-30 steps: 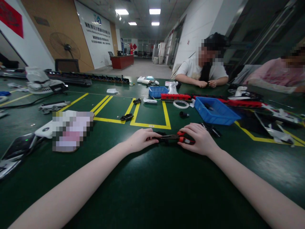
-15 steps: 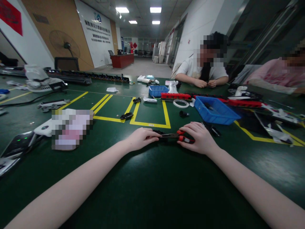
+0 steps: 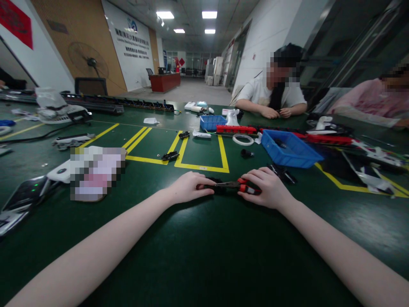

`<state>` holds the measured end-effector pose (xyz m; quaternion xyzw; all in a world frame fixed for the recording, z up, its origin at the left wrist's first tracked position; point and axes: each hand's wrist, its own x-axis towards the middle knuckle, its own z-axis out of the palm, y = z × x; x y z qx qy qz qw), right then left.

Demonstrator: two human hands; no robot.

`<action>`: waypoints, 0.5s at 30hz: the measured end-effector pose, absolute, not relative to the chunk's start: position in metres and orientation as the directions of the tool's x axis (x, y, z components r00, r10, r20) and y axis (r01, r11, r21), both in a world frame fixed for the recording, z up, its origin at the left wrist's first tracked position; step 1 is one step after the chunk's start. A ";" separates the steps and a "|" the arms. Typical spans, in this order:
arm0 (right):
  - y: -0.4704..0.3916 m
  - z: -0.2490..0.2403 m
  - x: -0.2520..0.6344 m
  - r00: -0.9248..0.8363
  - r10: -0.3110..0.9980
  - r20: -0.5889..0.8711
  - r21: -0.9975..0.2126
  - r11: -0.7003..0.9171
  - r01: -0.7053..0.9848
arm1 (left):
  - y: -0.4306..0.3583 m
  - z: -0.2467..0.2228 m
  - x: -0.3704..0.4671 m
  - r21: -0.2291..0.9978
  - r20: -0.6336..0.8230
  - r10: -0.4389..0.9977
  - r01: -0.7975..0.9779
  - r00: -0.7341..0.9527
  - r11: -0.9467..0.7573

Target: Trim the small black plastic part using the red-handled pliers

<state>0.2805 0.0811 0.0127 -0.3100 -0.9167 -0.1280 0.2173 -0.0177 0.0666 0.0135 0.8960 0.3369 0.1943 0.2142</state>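
Note:
Red-handled needle-nose pliers (image 3: 231, 185) lie across the middle of the view, jaws pointing left. My right hand (image 3: 266, 187) is wrapped round their red grips. The jaw tips reach the fingers of my left hand (image 3: 191, 187), which pinch a small dark part (image 3: 209, 184). Most of that part is hidden by my fingers and lost against the dark green table (image 3: 204, 247), so its exact kind cannot be made out. Beyond my hands a black clip-like piece (image 3: 170, 156) and a short black cylinder (image 3: 246, 153) rest on the table.
A large blue bin (image 3: 289, 149) with dark parts stands to the right, black pieces (image 3: 283, 174) before it. A smaller blue bin (image 3: 212, 123), a white ring (image 3: 243, 140) and red strips (image 3: 236, 128) lie farther back. A phone (image 3: 97, 175) is at left. Two people sit across the table.
The pliers' handles look slightly more closed together, and my right hand has shifted a little. My left hand keeps nearly the same place. The whole view has moved very slightly.

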 end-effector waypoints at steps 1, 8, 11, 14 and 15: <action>0.081 0.013 0.280 -0.713 0.514 0.476 0.096 0.776 0.624 | 0.066 0.013 -0.018 0.513 0.207 0.687 0.521 0.696 -0.682; 0.080 0.015 0.280 -0.712 0.540 0.449 0.076 0.771 0.632 | 0.067 0.008 -0.019 0.526 0.245 0.683 0.497 0.688 -0.690; 0.079 0.015 0.280 -0.723 0.531 0.442 0.092 0.775 0.626 | 0.068 0.007 -0.019 0.525 0.238 0.682 0.499 0.691 -0.689; 0.080 0.015 0.279 -0.727 0.524 0.443 0.103 0.776 0.622 | 0.068 0.007 -0.019 0.528 0.255 0.682 0.492 0.686 -0.693; 0.080 0.015 0.279 -0.728 0.523 0.444 0.105 0.776 0.622 | 0.068 0.006 -0.019 0.528 0.262 0.680 0.488 0.685 -0.695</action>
